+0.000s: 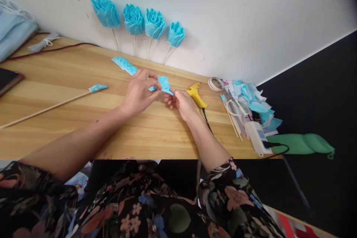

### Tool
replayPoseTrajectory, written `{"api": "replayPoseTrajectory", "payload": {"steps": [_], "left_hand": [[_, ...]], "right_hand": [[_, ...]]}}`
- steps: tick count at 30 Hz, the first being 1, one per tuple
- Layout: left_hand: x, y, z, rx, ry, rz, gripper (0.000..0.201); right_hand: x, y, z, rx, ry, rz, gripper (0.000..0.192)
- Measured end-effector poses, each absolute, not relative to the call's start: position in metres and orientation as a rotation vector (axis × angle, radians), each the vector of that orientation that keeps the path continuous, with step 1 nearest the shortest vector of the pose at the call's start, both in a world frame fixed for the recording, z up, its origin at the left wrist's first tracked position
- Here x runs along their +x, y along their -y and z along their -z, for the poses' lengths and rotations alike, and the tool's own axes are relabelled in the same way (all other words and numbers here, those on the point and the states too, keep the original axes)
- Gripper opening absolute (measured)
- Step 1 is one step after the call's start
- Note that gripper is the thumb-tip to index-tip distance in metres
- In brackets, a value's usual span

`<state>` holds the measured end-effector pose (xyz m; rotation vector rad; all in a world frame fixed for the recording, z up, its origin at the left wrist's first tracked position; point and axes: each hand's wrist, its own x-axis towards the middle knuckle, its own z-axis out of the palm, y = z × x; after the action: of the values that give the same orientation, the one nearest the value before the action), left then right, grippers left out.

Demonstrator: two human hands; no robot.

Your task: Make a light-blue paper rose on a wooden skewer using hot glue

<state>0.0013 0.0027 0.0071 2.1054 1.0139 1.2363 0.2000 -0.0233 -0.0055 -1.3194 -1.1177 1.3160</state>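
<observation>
Fingers of both the left hand (138, 93) and right hand (181, 103) pinch shut on the blue pleated strip (164, 83); no containers visible.

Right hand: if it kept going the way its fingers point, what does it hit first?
The right hand points up-left toward the left hand. It would first meet the pleated blue strip pinched between them, then the left hand's fingers. Depth is unclear, so this is a judgement.
</observation>
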Motion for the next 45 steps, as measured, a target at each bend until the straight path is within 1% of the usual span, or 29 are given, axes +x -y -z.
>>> {"api": "replayPoseTrajectory", "payload": {"steps": [2,4,7,10,15,17,18,22,28,33,35,38,41,45], "left_hand": [[0.000,-0.003,-0.009,1.969,-1.035,-1.244,0.008],[0.000,-0.003,-0.011,1.861,-1.057,-1.216,0.011],[0.000,-0.003,-0.011,1.765,-1.058,-1.160,0.013],[0.000,-0.005,-0.008,1.701,-1.021,-1.157,0.013],[-0.001,-0.009,0.001,1.777,-1.015,-1.174,0.016],[-0.001,-0.011,0.003,1.819,-1.006,-1.176,0.017],[-0.001,-0.011,0.004,1.831,-0.995,-1.175,0.017],[-0.001,-0.014,0.007,1.818,-0.962,-1.185,0.016],[-0.002,-0.017,0.010,1.645,-1.013,-1.242,0.025],[-0.004,-0.012,0.006,1.745,-0.981,-1.223,0.031],[-0.003,-0.010,0.003,1.785,-0.987,-1.212,0.028],[-0.001,-0.008,0.002,1.810,-1.010,-1.203,0.016],[0.000,-0.009,0.003,1.831,-1.016,-1.194,0.013],[0.000,-0.010,0.004,1.822,-1.032,-1.204,0.013]], "right_hand": [[0.203,0.023,0.004,-1.383,1.126,-1.219,0.051],[0.205,0.023,0.002,-1.387,1.145,-1.054,0.050],[0.206,0.026,-0.003,-1.290,1.251,-0.838,0.037],[0.204,0.031,-0.006,-1.233,1.430,-0.689,0.022],[0.204,0.029,0.000,-1.220,1.683,-0.359,0.016],[0.205,0.027,0.003,-1.218,1.745,-0.285,0.012],[0.205,0.026,0.004,-1.223,1.771,-0.269,0.014],[0.206,0.025,0.005,-1.241,1.784,-0.301,0.020],[0.208,0.022,0.006,-1.285,1.543,-0.602,0.029],[0.208,0.021,0.008,-1.274,1.473,-0.687,0.030],[0.207,0.022,0.007,-1.262,1.460,-0.702,0.030],[0.205,0.024,0.006,-1.246,1.465,-0.729,0.029],[0.204,0.026,0.006,-1.233,1.507,-0.726,0.027],[0.203,0.025,0.007,-1.221,1.519,-0.739,0.032]]}}
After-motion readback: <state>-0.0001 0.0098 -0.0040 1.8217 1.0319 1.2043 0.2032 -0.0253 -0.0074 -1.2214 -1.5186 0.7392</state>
